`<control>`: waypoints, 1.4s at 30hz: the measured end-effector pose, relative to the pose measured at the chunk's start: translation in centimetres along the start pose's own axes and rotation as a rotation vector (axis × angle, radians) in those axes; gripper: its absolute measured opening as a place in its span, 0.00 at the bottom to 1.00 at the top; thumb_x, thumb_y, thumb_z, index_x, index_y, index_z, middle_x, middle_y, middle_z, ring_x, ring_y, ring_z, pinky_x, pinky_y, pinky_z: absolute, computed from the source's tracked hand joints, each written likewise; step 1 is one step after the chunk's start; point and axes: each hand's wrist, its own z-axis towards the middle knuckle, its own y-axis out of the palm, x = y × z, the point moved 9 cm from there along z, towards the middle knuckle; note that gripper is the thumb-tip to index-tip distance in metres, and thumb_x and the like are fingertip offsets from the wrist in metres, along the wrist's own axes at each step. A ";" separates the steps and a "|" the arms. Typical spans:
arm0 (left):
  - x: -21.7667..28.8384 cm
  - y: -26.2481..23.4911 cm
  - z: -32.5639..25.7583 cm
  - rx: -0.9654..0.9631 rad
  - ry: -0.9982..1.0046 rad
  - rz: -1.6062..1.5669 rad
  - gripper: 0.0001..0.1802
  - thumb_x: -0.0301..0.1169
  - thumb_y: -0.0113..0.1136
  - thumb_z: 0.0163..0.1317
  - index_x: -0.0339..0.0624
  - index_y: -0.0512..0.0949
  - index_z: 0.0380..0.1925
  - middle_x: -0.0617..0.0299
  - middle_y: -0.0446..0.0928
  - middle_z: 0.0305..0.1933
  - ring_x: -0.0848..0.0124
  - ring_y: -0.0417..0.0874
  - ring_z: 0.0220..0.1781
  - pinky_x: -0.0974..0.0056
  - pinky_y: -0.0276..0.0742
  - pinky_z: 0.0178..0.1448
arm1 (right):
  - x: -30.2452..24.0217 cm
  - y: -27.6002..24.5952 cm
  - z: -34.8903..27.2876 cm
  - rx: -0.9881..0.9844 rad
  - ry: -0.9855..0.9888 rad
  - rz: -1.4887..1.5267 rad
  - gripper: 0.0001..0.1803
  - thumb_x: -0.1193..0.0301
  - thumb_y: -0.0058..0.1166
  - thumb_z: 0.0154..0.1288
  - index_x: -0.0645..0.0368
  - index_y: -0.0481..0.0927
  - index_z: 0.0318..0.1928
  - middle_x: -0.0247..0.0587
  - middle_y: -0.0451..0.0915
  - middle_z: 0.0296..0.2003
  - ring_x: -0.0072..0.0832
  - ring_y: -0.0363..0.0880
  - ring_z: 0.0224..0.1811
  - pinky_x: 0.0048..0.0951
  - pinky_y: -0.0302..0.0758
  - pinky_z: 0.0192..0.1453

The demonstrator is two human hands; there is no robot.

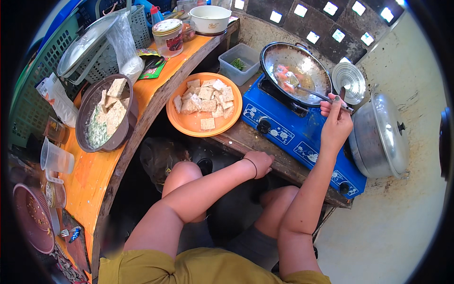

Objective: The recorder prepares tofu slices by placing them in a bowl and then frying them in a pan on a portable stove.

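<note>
Right hand [336, 124], fingers closed on spatula [312, 93] in wok [295, 71], upper right: stir gently, blade low; left hand [259, 162], loosely curled, empty, steadies on table edge [236, 139].

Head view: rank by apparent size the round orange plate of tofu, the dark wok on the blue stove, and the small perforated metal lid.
1. Round orange plate of tofu and dark wok: alike, unranked.
2. Small perforated metal lid: clearly smallest.

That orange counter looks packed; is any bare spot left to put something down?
Bare orange counter lies between the dark bowl and the measuring cup, and between the jar and the orange plate. The basket corner is crowded.
</note>
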 end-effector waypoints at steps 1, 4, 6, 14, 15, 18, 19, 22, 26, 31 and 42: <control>0.0 0.0 0.0 0.005 0.003 -0.004 0.19 0.40 0.57 0.68 0.43 0.74 0.54 0.46 0.83 0.46 0.47 0.84 0.51 0.47 0.79 0.53 | -0.2 0.0 0.0 0.000 0.000 0.000 0.20 0.63 0.46 0.80 0.69 0.84 0.48 0.39 0.85 0.31 0.17 0.79 0.31 0.21 0.78 0.38; 0.1 0.0 0.0 -0.004 -0.009 -0.005 0.19 0.40 0.57 0.68 0.43 0.74 0.54 0.46 0.83 0.47 0.48 0.84 0.51 0.47 0.79 0.53 | -0.6 0.4 -0.1 -0.038 -0.038 -0.024 0.19 0.64 0.46 0.80 0.69 0.83 0.49 0.39 0.85 0.31 0.18 0.80 0.32 0.21 0.78 0.40; -0.1 0.1 0.0 0.000 -0.003 -0.001 0.19 0.40 0.57 0.68 0.43 0.74 0.54 0.46 0.83 0.47 0.48 0.84 0.52 0.47 0.79 0.53 | -0.3 1.0 -0.1 -0.071 -0.052 0.026 0.15 0.67 0.49 0.78 0.66 0.83 0.50 0.39 0.86 0.34 0.19 0.83 0.36 0.22 0.79 0.42; -0.2 0.0 -0.1 -0.005 0.001 0.003 0.19 0.40 0.57 0.67 0.43 0.74 0.54 0.47 0.82 0.49 0.48 0.83 0.53 0.47 0.79 0.54 | 1.8 0.3 0.4 0.021 -0.096 -0.061 0.14 0.69 0.50 0.77 0.65 0.82 0.53 0.44 0.87 0.40 0.24 0.86 0.43 0.27 0.81 0.47; -0.2 0.2 0.0 -0.008 -0.004 0.004 0.19 0.40 0.57 0.67 0.43 0.74 0.54 0.47 0.82 0.49 0.48 0.83 0.53 0.47 0.79 0.54 | 2.4 0.1 0.5 0.034 -0.074 -0.137 0.15 0.69 0.50 0.77 0.65 0.82 0.54 0.44 0.87 0.40 0.25 0.86 0.43 0.27 0.82 0.47; -0.2 0.2 0.1 -0.011 -0.008 0.005 0.19 0.40 0.57 0.67 0.43 0.74 0.54 0.47 0.82 0.49 0.48 0.83 0.53 0.48 0.79 0.54 | 3.9 -0.1 0.7 0.049 -0.020 -0.102 0.15 0.67 0.50 0.77 0.65 0.83 0.53 0.46 0.87 0.37 0.24 0.86 0.40 0.26 0.82 0.46; -0.1 0.2 0.1 -0.010 -0.007 0.003 0.19 0.40 0.57 0.67 0.43 0.74 0.54 0.47 0.82 0.49 0.48 0.83 0.54 0.48 0.79 0.54 | 4.2 -0.1 0.7 0.050 -0.021 -0.103 0.15 0.67 0.50 0.77 0.65 0.83 0.53 0.46 0.87 0.37 0.24 0.86 0.40 0.26 0.82 0.46; -0.1 0.1 0.0 -0.013 -0.009 0.009 0.19 0.39 0.57 0.67 0.43 0.74 0.54 0.47 0.82 0.49 0.48 0.83 0.53 0.47 0.79 0.54 | 4.7 0.1 0.6 0.032 0.028 -0.069 0.17 0.66 0.49 0.78 0.67 0.83 0.52 0.45 0.87 0.35 0.23 0.85 0.37 0.25 0.81 0.43; -0.2 0.3 0.1 -0.008 -0.010 -0.002 0.19 0.39 0.57 0.67 0.43 0.74 0.54 0.47 0.82 0.50 0.48 0.83 0.53 0.47 0.79 0.54 | 3.3 0.6 0.4 -0.005 0.055 -0.003 0.18 0.65 0.47 0.79 0.69 0.82 0.50 0.44 0.86 0.34 0.21 0.84 0.34 0.23 0.80 0.41; -0.2 0.2 0.1 -0.011 -0.015 -0.005 0.19 0.39 0.57 0.67 0.43 0.74 0.54 0.48 0.82 0.49 0.48 0.83 0.53 0.47 0.79 0.54 | 1.0 0.4 0.2 -0.028 0.014 0.029 0.19 0.64 0.44 0.80 0.69 0.82 0.50 0.44 0.86 0.33 0.20 0.83 0.33 0.22 0.80 0.40; -0.3 0.4 0.3 0.013 0.010 -0.009 0.19 0.39 0.57 0.67 0.42 0.74 0.53 0.47 0.82 0.49 0.48 0.83 0.53 0.47 0.79 0.54 | -3.4 0.1 -0.6 -0.057 -0.069 0.049 0.15 0.68 0.47 0.78 0.68 0.83 0.47 0.41 0.86 0.33 0.19 0.82 0.34 0.23 0.79 0.41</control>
